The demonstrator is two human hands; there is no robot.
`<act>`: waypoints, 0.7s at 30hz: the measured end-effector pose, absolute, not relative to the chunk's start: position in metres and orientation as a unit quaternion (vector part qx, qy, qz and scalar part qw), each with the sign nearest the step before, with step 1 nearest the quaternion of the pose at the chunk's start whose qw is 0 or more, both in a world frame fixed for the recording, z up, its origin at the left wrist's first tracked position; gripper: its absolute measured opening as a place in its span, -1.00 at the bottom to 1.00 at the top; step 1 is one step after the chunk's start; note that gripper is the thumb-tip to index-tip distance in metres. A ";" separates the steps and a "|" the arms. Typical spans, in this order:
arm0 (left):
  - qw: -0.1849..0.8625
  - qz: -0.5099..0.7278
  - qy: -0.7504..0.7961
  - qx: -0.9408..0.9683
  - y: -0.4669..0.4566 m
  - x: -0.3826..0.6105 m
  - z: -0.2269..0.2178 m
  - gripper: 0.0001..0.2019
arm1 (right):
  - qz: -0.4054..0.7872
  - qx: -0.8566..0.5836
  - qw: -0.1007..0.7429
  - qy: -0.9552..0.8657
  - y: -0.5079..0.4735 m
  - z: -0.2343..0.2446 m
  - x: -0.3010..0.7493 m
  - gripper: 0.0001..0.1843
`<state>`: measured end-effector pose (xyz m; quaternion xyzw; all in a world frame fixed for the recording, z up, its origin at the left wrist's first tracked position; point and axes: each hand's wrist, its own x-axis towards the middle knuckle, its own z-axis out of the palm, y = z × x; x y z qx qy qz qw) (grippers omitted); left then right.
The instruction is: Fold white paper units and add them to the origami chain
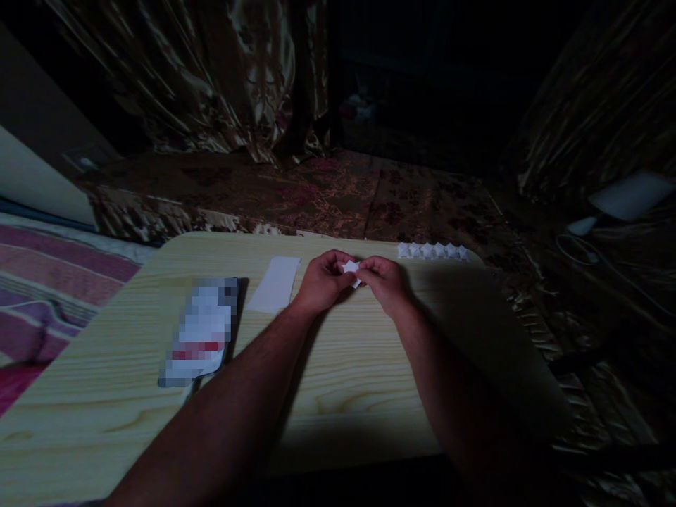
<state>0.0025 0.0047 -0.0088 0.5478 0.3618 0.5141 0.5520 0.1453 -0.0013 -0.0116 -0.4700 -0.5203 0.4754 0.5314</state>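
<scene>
Both hands pinched on one little white paper star, just above the far half of the counter.

Head view: the left hand has its fingers curled in with the thumb closed against the star, and the right hand nips the other side between thumb and bent fingers, so the two are nearly touching with the star in between. Can't make out each fingertip, it's pretty dark. Just left of the left hand there's a white paper sheet lying flat, then a pixelated phone-shaped thing further left. Past the right hand, a row of six white folded stars sits along the far edge.
</scene>
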 end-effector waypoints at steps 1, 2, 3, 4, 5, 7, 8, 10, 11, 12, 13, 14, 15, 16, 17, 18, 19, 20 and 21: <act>0.551 0.513 0.360 0.551 0.004 0.003 -0.009 -0.71 | 0.474 -0.473 0.530 -0.520 -0.002 -0.011 0.145 -0.84; 0.548 0.512 0.359 0.556 0.004 0.003 -0.009 -0.72 | 0.467 -0.480 0.530 -0.520 -0.002 -0.010 0.145 -0.85; 0.544 0.510 0.359 0.562 0.004 0.003 -0.009 -0.73 | 0.457 -0.488 0.531 -0.520 -0.002 -0.009 0.145 -0.86; 0.542 0.507 0.360 0.566 0.004 0.003 -0.009 -0.73 | 0.447 -0.495 0.533 -0.520 -0.002 -0.008 0.145 -0.86; 0.542 0.504 0.362 0.567 0.004 0.003 -0.009 -0.73 | 0.441 -0.497 0.537 -0.520 -0.003 -0.008 0.145 -0.85; 0.547 0.504 0.369 0.557 0.005 0.002 -0.009 -0.73 | 0.448 -0.487 0.548 -0.511 -0.002 -0.007 0.146 -0.83; 0.551 0.509 0.372 0.547 0.005 0.002 -0.009 -0.72 | 0.462 -0.478 0.551 -0.504 -0.002 -0.006 0.146 -0.82; 0.556 0.524 0.375 0.525 0.007 0.001 -0.009 -0.71 | 0.491 -0.464 0.550 -0.491 -0.002 -0.006 0.148 -0.80; 0.558 0.532 0.374 0.515 0.008 0.000 -0.009 -0.71 | 0.500 -0.462 0.544 -0.491 -0.002 -0.005 0.148 -0.79; 0.559 0.539 0.373 0.508 0.009 -0.001 -0.008 -0.71 | 0.503 -0.462 0.536 -0.497 -0.003 -0.005 0.149 -0.78; 0.558 0.543 0.372 0.505 0.009 -0.001 -0.009 -0.70 | 0.499 -0.464 0.526 -0.509 -0.003 -0.005 0.149 -0.79; 0.558 0.544 0.372 0.504 0.010 -0.001 -0.009 -0.70 | 0.490 -0.467 0.517 -0.523 -0.004 -0.005 0.149 -0.81; 0.557 0.544 0.373 0.505 0.010 -0.001 -0.009 -0.70 | 0.479 -0.471 0.510 -0.537 -0.004 -0.005 0.149 -0.83; 0.557 0.542 0.375 0.505 0.010 -0.001 -0.009 -0.69 | 0.466 -0.476 0.506 -0.548 -0.004 -0.005 0.148 -0.86; 0.558 0.540 0.377 0.504 0.009 -0.001 -0.009 -0.69 | 0.454 -0.480 0.505 -0.556 -0.005 -0.005 0.148 -0.88; 0.560 0.538 0.378 0.503 0.009 0.000 -0.009 -0.69 | 0.444 -0.483 0.506 -0.560 -0.005 -0.005 0.147 -0.90; 0.563 0.537 0.379 0.501 0.008 0.000 -0.009 -0.69 | 0.436 -0.486 0.507 -0.563 -0.005 -0.005 0.147 -0.92; 0.565 0.536 0.380 0.499 0.008 0.001 -0.008 -0.69 | 0.431 -0.487 0.508 -0.564 -0.005 -0.006 0.146 -0.93; 0.567 0.536 0.381 0.496 0.007 0.001 -0.008 -0.69 | 0.428 -0.487 0.509 -0.566 -0.005 -0.006 0.146 -0.94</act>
